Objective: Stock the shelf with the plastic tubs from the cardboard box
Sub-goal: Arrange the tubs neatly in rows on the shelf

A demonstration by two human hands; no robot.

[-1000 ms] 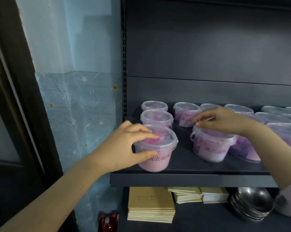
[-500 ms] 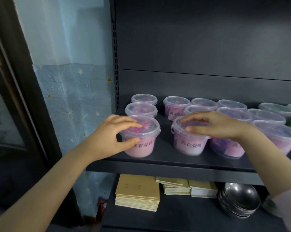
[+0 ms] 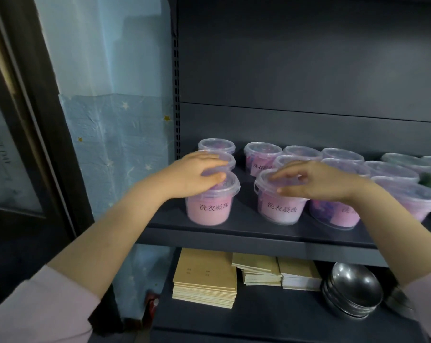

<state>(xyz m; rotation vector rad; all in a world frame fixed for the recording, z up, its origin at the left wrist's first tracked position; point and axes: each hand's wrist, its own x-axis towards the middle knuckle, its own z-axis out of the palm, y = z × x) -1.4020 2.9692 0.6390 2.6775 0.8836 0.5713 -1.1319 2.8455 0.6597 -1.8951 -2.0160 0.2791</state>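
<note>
Both hands lay flat, fingers spread: left hand on one tub, right hand on another. Placing step on shelf looked done. Next likely needs more tubs from the box.

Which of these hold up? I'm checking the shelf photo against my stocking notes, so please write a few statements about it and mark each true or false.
1. The left hand lies on top of the front-left pink tub. True.
2. The right hand holds a tub lifted clear of the shelf. False: it lies over the lid of the second front tub, which stands on the shelf.
3. The lower shelf carries stacks of tan booklets and nested metal bowls. True.
4. The tubs have no lids. False: each one seen clearly has a clear lid.
5. Both front tubs show printed labels facing forward. True.
</note>
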